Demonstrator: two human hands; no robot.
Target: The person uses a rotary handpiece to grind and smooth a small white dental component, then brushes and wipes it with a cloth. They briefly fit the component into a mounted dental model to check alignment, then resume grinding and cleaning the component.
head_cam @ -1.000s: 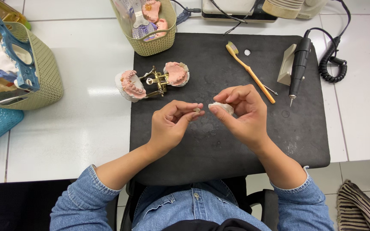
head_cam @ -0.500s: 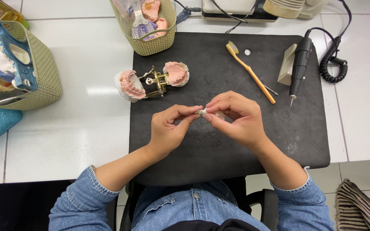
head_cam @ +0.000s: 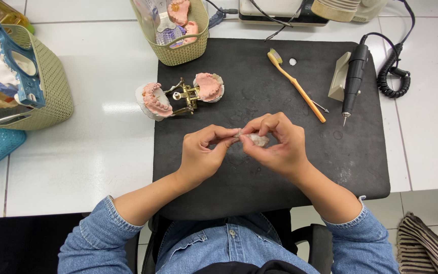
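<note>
From the head camera, everything is placed against the black mat (head_cam: 280, 167) on the white bench. Above the mat's middle, the left hand (head_cam: 201, 155) and right hand (head_cam: 277, 144) meet. The right hand is curled nearly closed around a small pale lump (head_cam: 257, 139), pinched between thumb and fingers. The left hand's thumb and forefinger are closed on the lump's left end; what the lump is made of is hard to tell, as fingers hide most of it.

At the mat's upper left edge sits a hinged dental model (head_cam: 181, 96) with pink gums, opened flat and untouched. Near the mat's upper right lie an orange toothbrush (head_cam: 297, 86) and a black rotary handpiece (head_cam: 353, 81), both set down. Beyond the mat's top edge stands a green basket (head_cam: 178, 53) of casts.

Judging by this, the lump is being shaped by hand and has not reached the model.
</note>
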